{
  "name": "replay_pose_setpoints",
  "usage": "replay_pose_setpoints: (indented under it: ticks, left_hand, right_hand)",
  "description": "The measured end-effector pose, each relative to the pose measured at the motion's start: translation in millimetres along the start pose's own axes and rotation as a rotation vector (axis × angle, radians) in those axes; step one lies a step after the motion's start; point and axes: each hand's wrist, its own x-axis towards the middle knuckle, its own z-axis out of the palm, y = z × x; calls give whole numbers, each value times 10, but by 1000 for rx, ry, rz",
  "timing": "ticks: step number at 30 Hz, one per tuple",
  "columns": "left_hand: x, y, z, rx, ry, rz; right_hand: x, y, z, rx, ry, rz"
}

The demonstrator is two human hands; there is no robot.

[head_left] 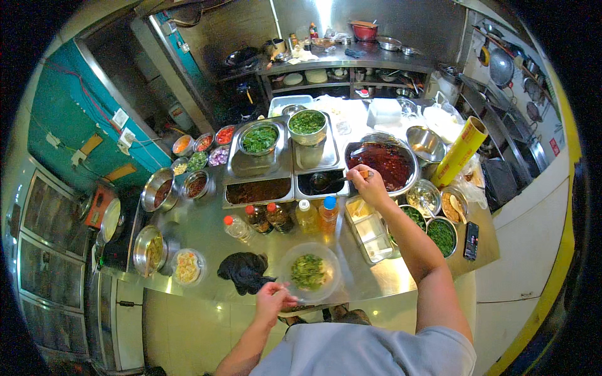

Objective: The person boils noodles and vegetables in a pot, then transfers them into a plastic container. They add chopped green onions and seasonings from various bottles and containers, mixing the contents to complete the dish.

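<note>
My right hand (370, 186) is closed around the handle of a ladle. The ladle's dark bowl (321, 182) sits in a rectangular metal pan (306, 192) of dark liquid. My left hand (274, 302) pinches the near left rim of a clear round bowl (335, 277) at the counter's front edge. Chopped greens (308, 272) lie in that bowl. Left of it is a crumpled black cloth (241, 271). Beyond the bowl stand several bottles, among them a blue-capped one (328, 216) and a white-capped one (306, 217). Right of the ladle is a large basin of dark red sauce (382, 164).
Bowls of chopped greens (307, 122) stand on metal lids at the counter's middle. Small bowls of chopped vegetables (219, 155) line the left. A divided tray (375, 241), a phone (471, 241) and a yellow tube (461, 150) are to the right. A back counter (345, 61) carries pots.
</note>
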Motion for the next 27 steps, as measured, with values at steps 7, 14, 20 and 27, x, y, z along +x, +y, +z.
replay_pose_setpoints:
  ticks: [7, 14, 20, 27]
  left_hand:
    - [-5, 1484, -465, 106, -25, 175]
    - [841, 2454, -115, 138, -86, 236]
    - [1297, 2691, 323, 55, -187, 187]
    - [1355, 2665, 362, -10, -216, 193]
  right_hand:
    - [-23, -433, -26, 216, 26, 118]
    - [-6, -1530, -41, 218, 11, -188]
    - [-154, -2106, 69, -80, -26, -523]
    - [-47, -1990, -15, 284, 115, -266]
